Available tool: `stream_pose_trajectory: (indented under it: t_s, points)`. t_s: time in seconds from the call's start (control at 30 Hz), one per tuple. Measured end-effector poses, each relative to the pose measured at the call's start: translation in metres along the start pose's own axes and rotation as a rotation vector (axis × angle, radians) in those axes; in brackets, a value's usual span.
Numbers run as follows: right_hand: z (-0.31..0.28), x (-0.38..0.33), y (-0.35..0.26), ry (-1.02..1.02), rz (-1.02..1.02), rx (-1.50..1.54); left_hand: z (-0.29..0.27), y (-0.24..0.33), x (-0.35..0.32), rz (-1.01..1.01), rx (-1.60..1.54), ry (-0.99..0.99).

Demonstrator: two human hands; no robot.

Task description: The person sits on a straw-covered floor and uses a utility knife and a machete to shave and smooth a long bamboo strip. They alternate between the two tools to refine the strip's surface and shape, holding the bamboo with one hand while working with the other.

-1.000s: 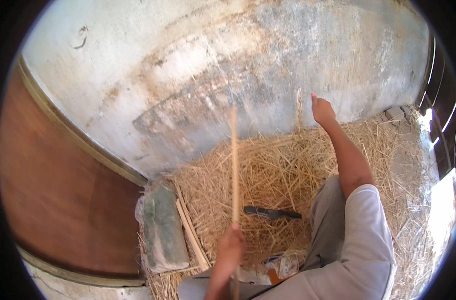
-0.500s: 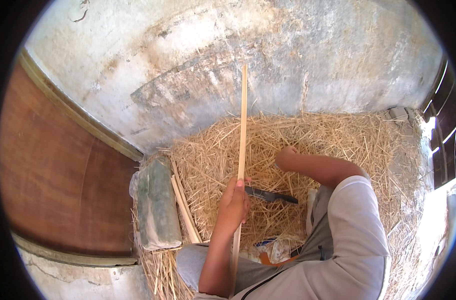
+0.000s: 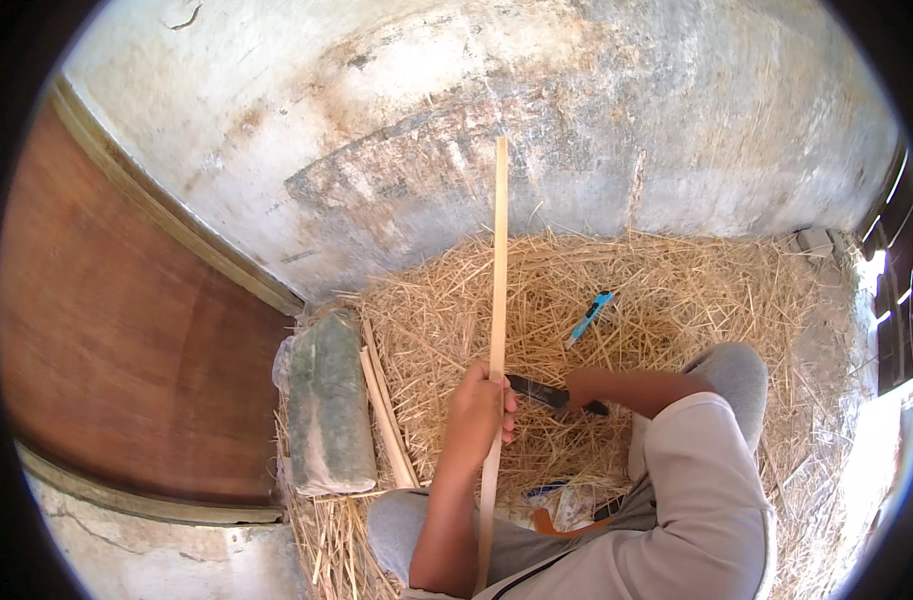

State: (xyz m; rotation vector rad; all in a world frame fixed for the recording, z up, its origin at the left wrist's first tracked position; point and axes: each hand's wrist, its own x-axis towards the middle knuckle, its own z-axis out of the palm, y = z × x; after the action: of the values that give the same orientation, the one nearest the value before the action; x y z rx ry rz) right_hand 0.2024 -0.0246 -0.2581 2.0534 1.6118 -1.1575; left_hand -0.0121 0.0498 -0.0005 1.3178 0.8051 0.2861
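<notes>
My left hand (image 3: 477,408) is closed around a long, pale wooden strip (image 3: 501,230), which stands nearly upright in the picture from my lap toward the wall. A dark knife (image 3: 539,391) shows just right of that hand, its tip end beside my left fingers. My right hand (image 3: 583,387) has its fingers round the knife's handle, and the handle's end sticks out below it. The fingers themselves are partly hidden. On the straw beyond my right hand lies a light blue utility cutter (image 3: 589,320).
Straw (image 3: 677,290) covers the ground up to a stained wall (image 3: 427,130). Left of me are a plastic-wrapped greenish cylinder (image 3: 329,405) and several thin wood strips (image 3: 385,405). Farther left stands a brown wooden panel (image 3: 137,330). An orange strap (image 3: 549,524) lies by my lap.
My right hand has come back toward me from the straw onto the knife handle. The blue cutter now shows where that hand was. My left hand keeps its hold on the strip.
</notes>
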Motion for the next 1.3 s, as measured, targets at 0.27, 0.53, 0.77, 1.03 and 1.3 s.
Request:
stream_pose_trajectory:
  t_s: [0.27,0.53,0.77,1.03,1.3]
  points:
    - [-0.196,-0.147,-0.016,0.276,0.164,-0.132,-0.009,0.017,0.002,0.093,-0.054,-0.030]
    - [-0.211,-0.235,-0.012,0.899,0.384,0.034,-0.031,0.021,0.012,0.308,0.042,0.281]
    - [-0.218,-0.201,-0.033,0.765,0.173,0.128,-0.056,0.032,0.001,0.327,-0.286,0.064]
    - [-0.218,-0.138,-0.042,0.647,0.035,0.050,-0.067,0.020,0.036,0.146,0.003,-0.148]
    - [-0.228,-0.072,-0.035,0.456,-0.009,0.018,-0.083,0.010,0.071,-0.027,-0.026,-0.168]
